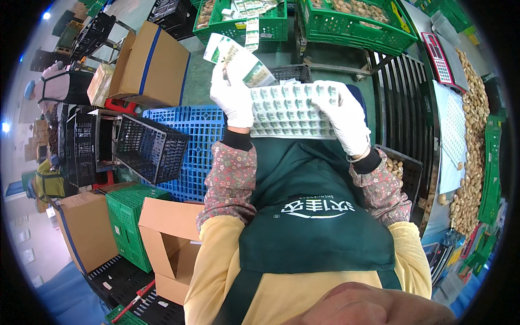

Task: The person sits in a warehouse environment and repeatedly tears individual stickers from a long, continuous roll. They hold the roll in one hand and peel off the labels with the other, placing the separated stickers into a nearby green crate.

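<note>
My left hand (235, 95), in a white glove, grips a curling strip of printed labels (258, 73) with green and white patches. On my lap, over a dark green apron (300, 170), lies a white sheet of small green stickers (284, 113) set in rows. My right hand (343, 115), gloved too, is at the upper right part of this sheet with thumb and fingers drawn together on it. Whether a single sticker is between the fingertips is too small to tell. The glove covers the sheet's right end.
Green crates (357, 24) with packed mushrooms stand ahead; another crate (268, 28) holds more label strips. At right, loose mushrooms (467, 195) and a scale (438, 61) occupy a table. A black crate (152, 150), blue pallet (199, 150) and open carton (170, 243) lie left. A person (57, 87) is farther off.
</note>
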A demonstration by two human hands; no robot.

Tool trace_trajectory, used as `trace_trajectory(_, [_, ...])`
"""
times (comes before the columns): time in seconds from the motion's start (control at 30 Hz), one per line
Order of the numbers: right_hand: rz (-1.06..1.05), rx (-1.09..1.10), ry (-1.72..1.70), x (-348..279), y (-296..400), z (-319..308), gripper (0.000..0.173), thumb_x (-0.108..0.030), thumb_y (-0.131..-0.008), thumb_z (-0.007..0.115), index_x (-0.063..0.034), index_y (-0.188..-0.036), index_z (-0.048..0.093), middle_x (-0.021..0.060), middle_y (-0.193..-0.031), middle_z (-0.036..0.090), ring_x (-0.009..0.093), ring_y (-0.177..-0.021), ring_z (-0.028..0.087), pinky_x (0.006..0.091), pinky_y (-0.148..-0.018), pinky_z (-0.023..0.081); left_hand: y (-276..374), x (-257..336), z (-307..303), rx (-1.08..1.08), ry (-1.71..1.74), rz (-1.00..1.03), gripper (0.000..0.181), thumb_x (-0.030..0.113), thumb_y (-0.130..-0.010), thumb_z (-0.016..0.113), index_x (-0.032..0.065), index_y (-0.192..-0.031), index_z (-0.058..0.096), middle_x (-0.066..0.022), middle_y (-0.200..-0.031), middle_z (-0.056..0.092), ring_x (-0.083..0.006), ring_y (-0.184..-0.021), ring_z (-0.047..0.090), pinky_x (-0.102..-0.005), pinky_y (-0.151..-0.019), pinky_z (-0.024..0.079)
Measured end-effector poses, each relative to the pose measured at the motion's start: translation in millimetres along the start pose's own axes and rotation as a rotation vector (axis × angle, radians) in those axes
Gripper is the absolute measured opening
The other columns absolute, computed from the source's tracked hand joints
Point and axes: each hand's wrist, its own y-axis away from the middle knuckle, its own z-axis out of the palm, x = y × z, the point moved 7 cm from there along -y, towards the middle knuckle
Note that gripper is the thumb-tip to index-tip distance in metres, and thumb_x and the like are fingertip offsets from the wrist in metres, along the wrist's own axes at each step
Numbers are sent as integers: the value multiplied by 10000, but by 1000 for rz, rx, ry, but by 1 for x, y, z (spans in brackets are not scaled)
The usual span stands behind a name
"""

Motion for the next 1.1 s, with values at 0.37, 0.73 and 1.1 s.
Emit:
trace_trajectory(0.37, [-131,-283,355,15,-6,-18,269,-220,-962,654,-65,-1179,690,69,-1044,730,122,-912,684,265,-816,535,-20,6,-8,36,76,-14,232,38,-992,570,-96,-1181,593,-174,-1094,685,-195,-972,669,-311,-838,544])
trace_trajectory(0.73, [-718,-579,649,-43,-25,15,405,-127,-942,608,-156,-1345,585,107,-1107,637,280,-980,634,366,-821,551,-13,37,2,-34,-24,107,216,85,-966,629,-62,-1123,652,-148,-968,711,-146,-769,656,-284,-644,516])
trace_trajectory(1.1, [-651,-605,523,-35,-9,15,383,2,-882,627,-139,-1233,692,88,-923,635,240,-792,656,305,-721,544,-15,22,3,-27,-45,15,218,110,-962,639,-58,-1099,662,-148,-986,720,-165,-815,657,-306,-707,529])
